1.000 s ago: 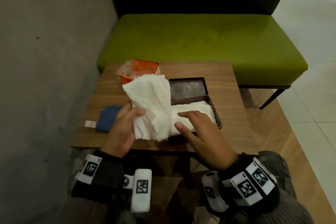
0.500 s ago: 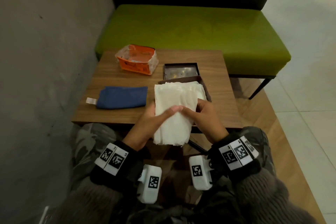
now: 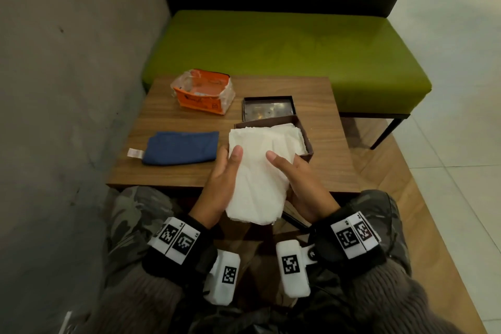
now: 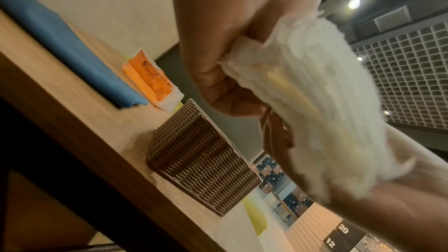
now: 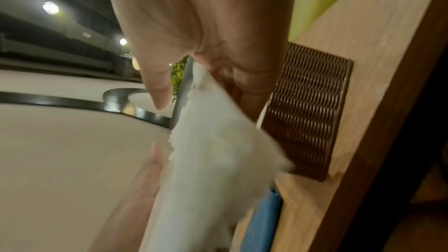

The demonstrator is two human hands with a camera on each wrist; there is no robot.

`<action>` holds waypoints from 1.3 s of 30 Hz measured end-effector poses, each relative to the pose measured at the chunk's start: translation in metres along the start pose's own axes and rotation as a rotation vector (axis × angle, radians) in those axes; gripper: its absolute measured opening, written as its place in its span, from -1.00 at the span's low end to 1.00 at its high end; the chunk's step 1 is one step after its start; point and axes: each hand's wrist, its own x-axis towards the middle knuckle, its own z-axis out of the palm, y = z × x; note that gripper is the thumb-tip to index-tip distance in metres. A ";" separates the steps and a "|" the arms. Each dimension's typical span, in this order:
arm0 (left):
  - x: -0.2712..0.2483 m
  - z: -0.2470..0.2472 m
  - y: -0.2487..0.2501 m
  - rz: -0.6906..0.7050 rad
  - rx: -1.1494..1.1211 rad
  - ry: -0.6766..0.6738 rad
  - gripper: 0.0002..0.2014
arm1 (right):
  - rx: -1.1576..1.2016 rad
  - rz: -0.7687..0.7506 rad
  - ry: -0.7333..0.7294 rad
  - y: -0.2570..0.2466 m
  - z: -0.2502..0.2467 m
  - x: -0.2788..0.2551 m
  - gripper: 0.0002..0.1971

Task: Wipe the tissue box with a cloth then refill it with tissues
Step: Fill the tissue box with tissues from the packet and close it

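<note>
Both hands hold a thick stack of white tissues point(image 3: 257, 179) above the table's near edge, its far end over the brown woven tissue box point(image 3: 307, 144). My left hand point(image 3: 225, 171) grips the stack's left side, thumb on top and fingers underneath. My right hand point(image 3: 292, 173) grips the right side the same way. More white tissues point(image 3: 291, 134) lie inside the open box. In the left wrist view curled fingers point(image 4: 218, 83) clasp the stack point(image 4: 315, 93) beside the box point(image 4: 198, 160). The folded blue cloth point(image 3: 181, 148) lies left of the box.
The box's dark lid point(image 3: 268, 108) lies upside down behind the box. An opened orange tissue packet point(image 3: 203, 92) sits at the back left of the small wooden table point(image 3: 320, 106). A green bench point(image 3: 284, 43) stands beyond, a concrete wall point(image 3: 67, 76) on the left.
The draped tissues came down from above the box into a flat stack drawn toward my body. My right hand left the box and took hold of it; the thumbs have since spread apart.
</note>
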 end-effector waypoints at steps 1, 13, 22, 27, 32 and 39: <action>-0.001 0.003 0.000 -0.006 -0.004 -0.008 -0.76 | 0.019 0.008 -0.010 0.001 0.002 0.000 -0.61; 0.010 0.002 0.001 -0.123 0.106 -0.078 -0.68 | -0.063 0.049 0.059 0.001 0.005 0.004 -0.69; 0.002 -0.004 -0.013 -0.131 -0.326 -0.042 -0.52 | 0.218 -0.027 0.205 -0.007 -0.006 0.012 -0.54; 0.008 -0.017 -0.015 -0.053 -0.127 0.109 -0.65 | 0.013 -0.012 0.220 -0.014 -0.018 0.011 -0.43; 0.012 -0.007 -0.019 -0.006 -0.010 0.114 -0.63 | -0.189 -0.027 0.252 -0.006 -0.008 0.016 -0.28; 0.034 -0.013 -0.011 -0.008 0.092 0.102 -0.51 | -0.433 -0.004 0.265 -0.033 -0.028 0.022 -0.59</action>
